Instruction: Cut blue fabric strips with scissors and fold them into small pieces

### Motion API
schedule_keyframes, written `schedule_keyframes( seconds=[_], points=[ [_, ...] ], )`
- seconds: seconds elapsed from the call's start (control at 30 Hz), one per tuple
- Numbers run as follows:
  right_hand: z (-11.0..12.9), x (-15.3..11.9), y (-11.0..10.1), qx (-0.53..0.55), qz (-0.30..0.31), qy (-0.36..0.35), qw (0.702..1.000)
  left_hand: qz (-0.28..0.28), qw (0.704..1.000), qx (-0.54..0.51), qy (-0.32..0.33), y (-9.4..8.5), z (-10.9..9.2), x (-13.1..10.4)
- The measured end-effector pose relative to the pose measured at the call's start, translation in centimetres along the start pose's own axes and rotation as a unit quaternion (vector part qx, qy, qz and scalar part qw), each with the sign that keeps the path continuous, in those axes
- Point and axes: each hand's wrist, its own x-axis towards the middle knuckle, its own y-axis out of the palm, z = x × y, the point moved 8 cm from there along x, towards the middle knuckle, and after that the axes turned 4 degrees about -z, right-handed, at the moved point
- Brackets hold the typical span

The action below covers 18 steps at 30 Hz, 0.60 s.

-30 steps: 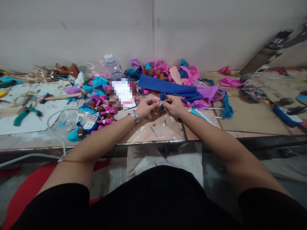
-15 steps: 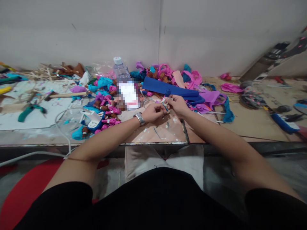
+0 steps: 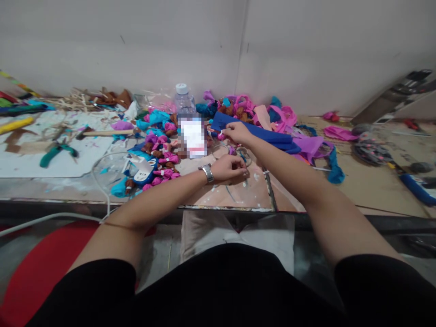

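Observation:
My right hand point(image 3: 239, 131) reaches forward over the bench, its fingertips pinched at a small pink cloth bundle point(image 3: 220, 136) with a white bit on it. Just beyond lies a long strip of folded blue cloth point(image 3: 252, 128), partly behind that hand. Closer to me, my left hand point(image 3: 230, 168) hovers low over the bench with fingers curled and thumb against them; what they hold, if anything, is too small to make out. Thin wire rings point(image 3: 245, 155) lie between the two hands. A phone with a lit screen point(image 3: 193, 135) stands left of them.
A pile of tied cloth bundles point(image 3: 168, 156) and a blue-and-white power strip point(image 3: 146, 171) are to the left. A bottle point(image 3: 184, 100) stands behind the phone. Green-handled pliers point(image 3: 56, 154) and a hammer point(image 3: 109, 132) lie farther left. Purple cloth point(image 3: 311, 144) sits at right.
My right hand has moved forward and left, away from my left hand, to the pink bundle. The dark blue bundle is gone from its fingers. The view has shifted slightly left.

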Motion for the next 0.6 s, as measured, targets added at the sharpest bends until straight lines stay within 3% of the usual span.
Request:
schedule_keyframes(
  seconds=[0.17,0.37,0.47,0.6],
  points=[
    [1.1,2.8,2.7,-0.071,-0.005,-0.031,0.997,0.011,1.0,-0.007,-0.022,0.3,0.4,0.1],
    [2.5,3.4,5.6,-0.081,0.062,-0.092,0.991,0.007,1.0,0.012,-0.013,0.2,0.4,0.1],
    [2.9,3.0,4.4,-0.097,0.042,-0.12,0.987,0.01,1.0,0.009,-0.016,0.3,0.3,0.1],
    [2.2,1.8,-0.5,-0.114,-0.014,-0.104,0.988,0.014,1.0,0.009,-0.013,0.3,0.2,0.0]
  ],
)
